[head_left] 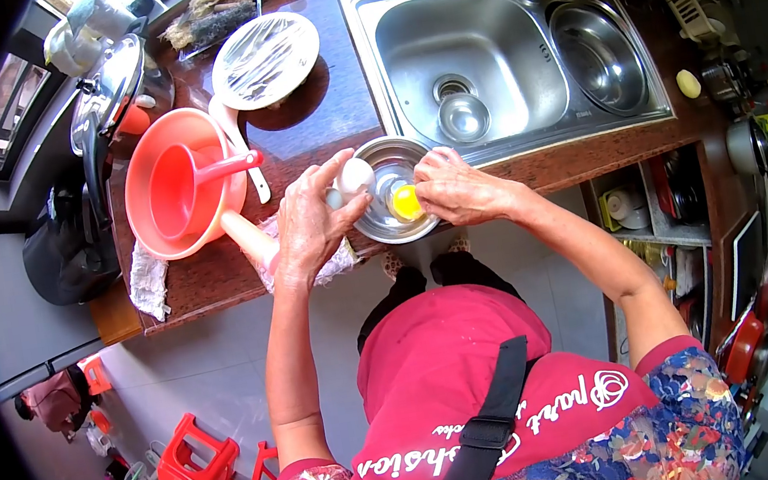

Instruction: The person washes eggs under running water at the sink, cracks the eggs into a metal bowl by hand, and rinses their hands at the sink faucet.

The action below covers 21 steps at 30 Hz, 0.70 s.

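My left hand (313, 213) is over the left rim of a steel bowl (383, 231), its thumb and fingers closed around a white egg (355, 176). A second pale, rounded piece (334, 198) shows between the same fingers; whether it is shell or another egg I cannot tell. At the bowl's right rim is my right hand (457, 188), with fingers pinched together. A round, bright yellow thing (407, 202), like an egg yolk, shows against its fingertips over the bowl. What the right fingers grip is hidden. Clear liquid seems to lie in the bowl.
Left of the bowl stands a coral basin (142, 191) holding a red dipper (176, 193), beside a white spoon (239, 152). Behind are a film-covered plate (266, 60) and a pressure cooker (112, 82). A steel sink (474, 41) lies at the back right. A cloth (150, 283) hangs over the counter edge.
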Tool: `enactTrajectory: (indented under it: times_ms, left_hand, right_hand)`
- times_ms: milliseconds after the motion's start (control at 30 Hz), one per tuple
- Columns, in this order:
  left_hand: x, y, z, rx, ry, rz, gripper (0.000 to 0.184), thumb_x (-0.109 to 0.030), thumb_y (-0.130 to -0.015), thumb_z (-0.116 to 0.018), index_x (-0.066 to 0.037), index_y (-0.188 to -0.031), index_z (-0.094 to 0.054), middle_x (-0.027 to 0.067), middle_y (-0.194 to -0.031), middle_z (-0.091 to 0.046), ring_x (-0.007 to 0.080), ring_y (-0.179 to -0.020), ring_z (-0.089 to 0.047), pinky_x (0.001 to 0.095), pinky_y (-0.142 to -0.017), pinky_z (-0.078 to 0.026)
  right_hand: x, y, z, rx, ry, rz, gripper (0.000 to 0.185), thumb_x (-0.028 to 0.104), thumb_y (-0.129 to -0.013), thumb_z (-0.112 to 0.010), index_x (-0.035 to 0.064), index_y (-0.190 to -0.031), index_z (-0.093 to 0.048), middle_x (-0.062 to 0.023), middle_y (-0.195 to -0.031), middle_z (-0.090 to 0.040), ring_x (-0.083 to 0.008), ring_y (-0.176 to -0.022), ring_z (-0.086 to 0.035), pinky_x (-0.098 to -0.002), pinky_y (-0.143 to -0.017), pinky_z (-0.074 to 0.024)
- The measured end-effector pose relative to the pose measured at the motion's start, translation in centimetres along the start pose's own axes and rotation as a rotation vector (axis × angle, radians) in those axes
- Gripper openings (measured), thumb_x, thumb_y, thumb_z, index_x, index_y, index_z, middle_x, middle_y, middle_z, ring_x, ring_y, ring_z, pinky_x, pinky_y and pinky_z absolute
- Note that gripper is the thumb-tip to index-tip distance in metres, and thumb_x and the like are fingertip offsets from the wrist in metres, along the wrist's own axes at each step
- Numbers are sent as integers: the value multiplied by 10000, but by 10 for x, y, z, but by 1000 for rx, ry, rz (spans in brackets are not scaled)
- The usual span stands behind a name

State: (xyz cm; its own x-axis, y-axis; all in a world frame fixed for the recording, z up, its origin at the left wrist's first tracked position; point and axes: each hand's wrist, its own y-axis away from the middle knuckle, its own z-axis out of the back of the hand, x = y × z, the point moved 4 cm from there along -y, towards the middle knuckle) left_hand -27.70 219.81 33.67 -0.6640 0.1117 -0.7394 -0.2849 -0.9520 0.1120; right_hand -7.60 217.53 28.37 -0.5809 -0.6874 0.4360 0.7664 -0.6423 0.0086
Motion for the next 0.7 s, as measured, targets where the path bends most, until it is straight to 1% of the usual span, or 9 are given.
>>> enactTrajectory:
  times_ms: [100, 200, 333, 433, 533, 567, 667, 700]
  left_hand:
    - [0, -1, 1, -4, 12, -10, 547, -117, -700, -749, -101, -1222, -584, 120, -971, -644, 211, -913, -621, 334, -825, -481]
    - [-4, -1, 2, -3, 16, -12, 544, -114, -703, -746, -98, -1223, -583, 120, -975, -644, 208, -918, -620, 331, -830, -478]
    - [-8, -2, 2, -8, 41, -12, 543, -117, -707, -746, -96, -1224, -582, 121, -980, -644, 209, -924, -619, 331, -834, -477]
    - [-12, -1, 1, -9, 38, -21, 546, -124, -709, -748, -98, -1228, -580, 120, -981, -644, 209, -926, -620, 330, -834, -477]
    - [-10, 0, 0, -7, 33, -17, 551, -127, -709, -750, -100, -1231, -577, 118, -982, -644, 210, -928, -619, 330, -837, -477]
    - [-11, 0, -1, -6, 28, -14, 550, -126, -709, -750, -101, -1231, -578, 118, -982, -644, 210, -928, -619, 330, -839, -476]
    - [-11, 0, -1, -2, 24, -6, 549, -123, -710, -750, -102, -1231, -578, 117, -981, -644, 210, -930, -618, 331, -842, -476]
    - [-11, 1, -2, 0, 29, -4, 549, -120, -710, -751, -101, -1231, -579, 118, -979, -645, 209, -930, -618, 332, -843, -475]
  right_hand:
    - [2, -3, 11, -23, -61, -86, 101, 114, -797, -575, 17, -826, -565, -115, -892, -491, -270, -939, -465, -397, -885, -341]
    - [4, -5, 21, -94, -132, -138, 96, 108, -795, -562, 12, -795, -566, -118, -887, -503, -265, -938, -474, -387, -879, -351]
    - [2, -8, 29, -111, -220, -157, 125, 139, -822, -562, 19, -852, -554, -109, -893, -502, -273, -944, -466, -395, -885, -354]
    - [1, -8, 37, -136, -346, -170, 144, 174, -843, -558, 33, -871, -546, -97, -899, -505, -264, -949, -462, -385, -884, -358]
    - [-1, -7, 46, -127, -540, -204, 162, 199, -848, -562, 39, -865, -539, -86, -903, -505, -249, -962, -458, -370, -887, -358]
    - [0, -7, 48, -124, -587, -241, 176, 215, -865, -565, 40, -859, -549, -66, -892, -506, -212, -951, -468, -348, -877, -366]
    - [2, -6, 54, -65, -862, -353, 195, 228, -889, -558, 37, -850, -567, -41, -868, -518, -161, -906, -485, -324, -848, -386]
    - [2, -5, 53, -62, -903, -364, 200, 229, -895, -554, 34, -852, -576, -35, -866, -531, -147, -898, -491, -314, -843, -391]
